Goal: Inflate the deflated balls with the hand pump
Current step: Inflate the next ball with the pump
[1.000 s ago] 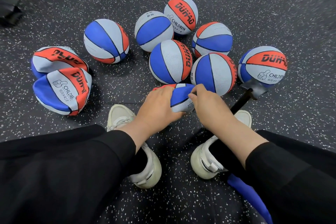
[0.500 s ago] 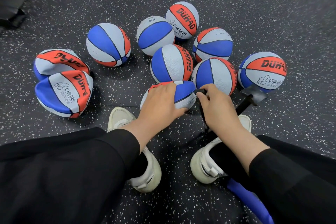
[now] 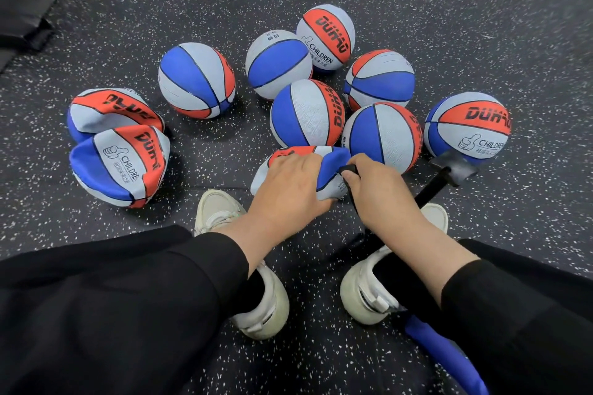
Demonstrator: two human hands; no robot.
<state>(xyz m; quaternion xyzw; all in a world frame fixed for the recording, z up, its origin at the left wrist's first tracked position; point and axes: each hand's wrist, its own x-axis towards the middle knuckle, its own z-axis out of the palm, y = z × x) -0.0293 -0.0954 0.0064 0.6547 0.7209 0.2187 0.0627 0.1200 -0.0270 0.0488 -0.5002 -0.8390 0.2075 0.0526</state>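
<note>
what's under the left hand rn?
A deflated ball, gripped by the left hand; its red and blue panels show. The right hand holds the black hose end against it. The valve is covered.

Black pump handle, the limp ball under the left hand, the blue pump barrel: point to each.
Black T-shaped pump handle point(image 3: 453, 167), head view: on its crossbar.
Limp red, white and blue rubber ball point(image 3: 332, 161), head view: on its blue panel beside the left hand.
Blue pump barrel point(image 3: 446, 353), head view: mid-length.
</note>
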